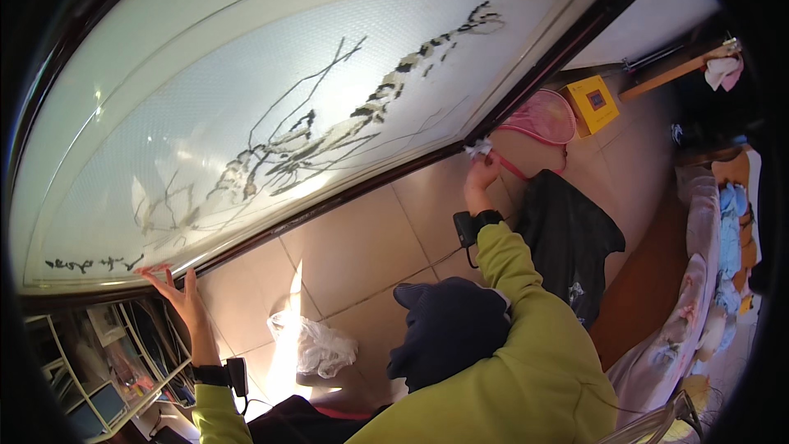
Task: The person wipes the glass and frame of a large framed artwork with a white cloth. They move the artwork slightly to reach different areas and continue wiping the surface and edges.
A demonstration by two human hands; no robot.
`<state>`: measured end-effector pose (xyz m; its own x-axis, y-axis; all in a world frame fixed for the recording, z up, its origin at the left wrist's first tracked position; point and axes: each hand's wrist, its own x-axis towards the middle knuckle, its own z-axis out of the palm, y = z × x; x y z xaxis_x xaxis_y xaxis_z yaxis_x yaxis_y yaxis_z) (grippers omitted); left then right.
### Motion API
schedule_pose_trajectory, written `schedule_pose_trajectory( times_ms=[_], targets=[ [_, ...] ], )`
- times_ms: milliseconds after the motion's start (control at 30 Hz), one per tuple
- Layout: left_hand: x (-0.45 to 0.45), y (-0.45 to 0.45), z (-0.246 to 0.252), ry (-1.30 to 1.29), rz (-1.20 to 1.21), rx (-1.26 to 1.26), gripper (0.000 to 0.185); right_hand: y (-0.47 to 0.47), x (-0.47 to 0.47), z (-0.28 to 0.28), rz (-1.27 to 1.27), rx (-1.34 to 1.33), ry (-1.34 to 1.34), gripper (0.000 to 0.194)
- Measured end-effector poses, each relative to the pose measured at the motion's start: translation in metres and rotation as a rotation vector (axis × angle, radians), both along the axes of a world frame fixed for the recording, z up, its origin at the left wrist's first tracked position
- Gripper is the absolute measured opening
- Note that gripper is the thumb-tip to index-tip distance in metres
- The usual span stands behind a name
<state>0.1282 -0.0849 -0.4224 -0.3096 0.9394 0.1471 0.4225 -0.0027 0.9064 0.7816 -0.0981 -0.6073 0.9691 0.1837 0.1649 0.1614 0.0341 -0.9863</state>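
A large framed picture [320, 117] of shrimp, in dark ink tones behind glass, spans the upper left of the head view. My left hand [182, 296] rests its spread fingertips at the picture's lower left edge and holds nothing. Pinched in my right hand [484, 176] is a crumpled white tissue or cloth [478, 147], which touches the dark frame [425, 163] at its lower right edge. Both wrists wear black straps with small boxes. Light glares off the glass.
Below the frame, a clear plastic bag [320, 345] lies on the tiled floor. A yellow box [592, 105] and pink racket [545, 117] are beyond my right hand, near black fabric [558, 234]. A shelf unit [114, 370] stands lower left, a bed [672, 333] right.
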Motion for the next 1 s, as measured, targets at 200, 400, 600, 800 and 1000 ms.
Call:
schedule_pose_trajectory(
  times_ms=[200, 400, 600, 800, 1000],
  targets=[
    [-0.002, 0.005, -0.003, 0.028, 0.02, 0.023, 0.096, 0.018, 0.048, 0.029, 0.067, -0.057, -0.323, 0.012],
    [-0.003, 0.003, -0.004, -0.045, 0.046, -0.028, 0.096, 0.009, 0.018, 0.01, 0.131, -0.379, -0.557, 0.012],
    [-0.008, 0.003, -0.005, 0.001, 0.022, -0.012, 0.097, 0.003, 0.011, 0.026, 0.2, -0.61, -0.579, 0.014],
    [-0.007, 0.009, -0.008, 0.122, -0.065, 0.14, 0.097, -0.008, -0.014, 0.034, 0.465, -0.614, -0.769, 0.015],
    [-0.004, 0.001, 0.003, -0.013, 0.025, -0.064, 0.098, -0.01, -0.069, 0.013, 0.339, -0.459, -0.482, 0.018]
  ],
)
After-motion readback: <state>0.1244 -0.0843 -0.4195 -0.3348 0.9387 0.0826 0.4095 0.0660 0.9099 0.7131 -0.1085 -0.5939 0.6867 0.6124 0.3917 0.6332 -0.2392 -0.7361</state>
